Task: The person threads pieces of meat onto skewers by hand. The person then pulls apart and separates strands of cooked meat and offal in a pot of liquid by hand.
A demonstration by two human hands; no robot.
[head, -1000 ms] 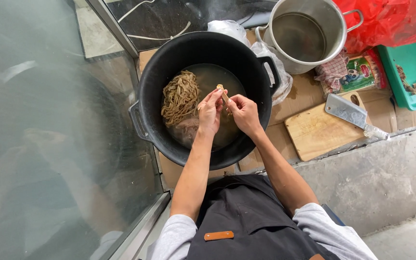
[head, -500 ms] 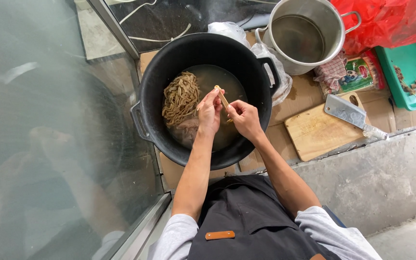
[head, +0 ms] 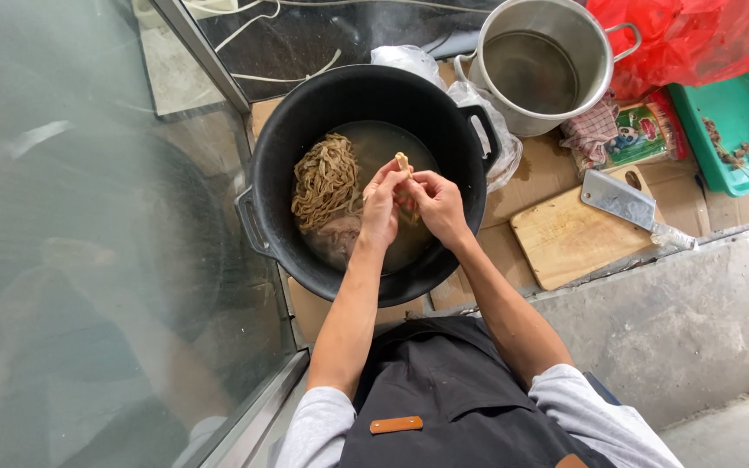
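Black pot [head: 263,186] on the worktop [head: 522,221], murky liquid inside, noodle-like bundle [head: 325,180] at 9 o'clock. Left hand [head: 381,206] and right hand [head: 433,204] met over pot centre, little shifted from a second before. Both grips pinched a tan strip [head: 403,162], now raised slightly toward 12 o'clock; working of it appeared ongoing.

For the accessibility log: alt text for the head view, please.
Both hands, left hand and right hand, pinch a tan strip over a black tub holding murky liquid and a strip pile. Right: cleaver on cutting board.
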